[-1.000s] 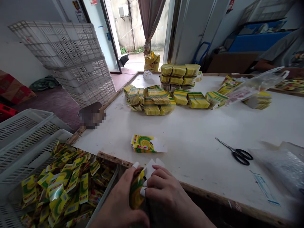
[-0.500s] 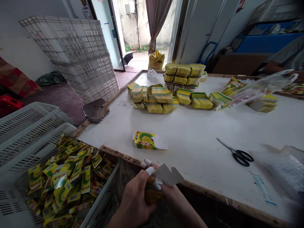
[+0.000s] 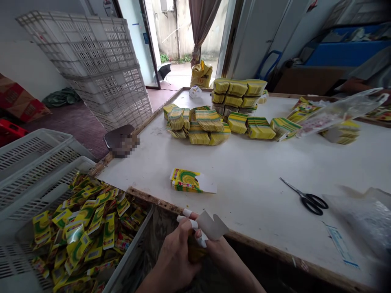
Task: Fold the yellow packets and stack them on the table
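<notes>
Box (image 3: 195, 252), small and yellow, sits in both hands, just by the near edge of the white table (image 3: 253, 171). The left hand (image 3: 173, 253) is curled around one side, and the right hand (image 3: 224, 254) grips the other side, with some fingers hidden. White covers (image 3: 193, 224) wrap some fingertips. A gray flap (image 3: 213, 226) sticks up from the box. Another yellow box (image 3: 186, 180) lies on the table with a white flap out. On the left, a crate (image 3: 64, 180) holds a heap of little yellow packs (image 3: 81, 242). Black-handled scissors (image 3: 310, 201) lie on the right.
</notes>
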`<state>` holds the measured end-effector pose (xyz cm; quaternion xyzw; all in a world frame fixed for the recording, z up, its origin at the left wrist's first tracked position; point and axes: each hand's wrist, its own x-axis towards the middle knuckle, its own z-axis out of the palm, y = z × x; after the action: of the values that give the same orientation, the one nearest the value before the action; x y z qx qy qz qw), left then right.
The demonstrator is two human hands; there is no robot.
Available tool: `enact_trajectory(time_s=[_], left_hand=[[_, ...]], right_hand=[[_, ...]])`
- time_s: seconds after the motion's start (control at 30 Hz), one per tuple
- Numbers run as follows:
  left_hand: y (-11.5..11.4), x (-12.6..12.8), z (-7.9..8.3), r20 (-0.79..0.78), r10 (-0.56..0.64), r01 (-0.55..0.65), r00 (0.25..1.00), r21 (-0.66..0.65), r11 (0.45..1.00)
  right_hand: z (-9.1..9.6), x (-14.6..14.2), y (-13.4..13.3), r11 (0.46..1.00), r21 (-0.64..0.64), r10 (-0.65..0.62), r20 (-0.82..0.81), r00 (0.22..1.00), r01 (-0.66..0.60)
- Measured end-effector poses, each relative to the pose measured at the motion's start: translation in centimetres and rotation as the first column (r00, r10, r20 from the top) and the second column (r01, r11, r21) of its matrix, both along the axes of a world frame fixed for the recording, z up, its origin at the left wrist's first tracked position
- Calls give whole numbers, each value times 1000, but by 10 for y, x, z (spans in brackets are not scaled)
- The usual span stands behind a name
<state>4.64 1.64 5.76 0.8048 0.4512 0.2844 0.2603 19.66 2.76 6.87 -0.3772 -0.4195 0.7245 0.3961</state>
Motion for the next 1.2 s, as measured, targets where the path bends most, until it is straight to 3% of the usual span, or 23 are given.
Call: enact_trajectory(time_s=[0.1,0.2,0.33,0.43,0.7,0.83,0.93,1.03,1.2], left_hand=[[0,1,0,-2,3,-3,1000,-57,998],[2,1,1,8,14,-13,1000,-116,993],[6,1,0,31,24,-20,999,-127,992],[8,1,-1,26,28,-27,999,-67,997],[3,-12,-2,-86,225,-211,971,146,967],[3,-22,2,-108,265,-236,958,229,944],[5,-25,9,-124,270,-232,955,257,938],[9,-26,15,-121,241,-208,963,237,949],[13,-26,19,-128,236,-215,963,155,964]], right_hand=[[-5,-3,-1,998,28,-52,78,996,50],[-12,-5,-7,972,205,-170,270,948,116],[-18,-7,-21,838,545,-271,424,864,-4],[-22,-8,-25,746,659,-284,450,847,-100],[-29,4,-19,751,658,-406,391,826,58],[-28,3,-21,726,682,-332,463,822,-91],[-26,2,-17,739,662,-303,491,817,-124],[-17,6,-9,743,655,-294,506,811,-139],[5,25,2,754,592,-179,601,779,-283]])
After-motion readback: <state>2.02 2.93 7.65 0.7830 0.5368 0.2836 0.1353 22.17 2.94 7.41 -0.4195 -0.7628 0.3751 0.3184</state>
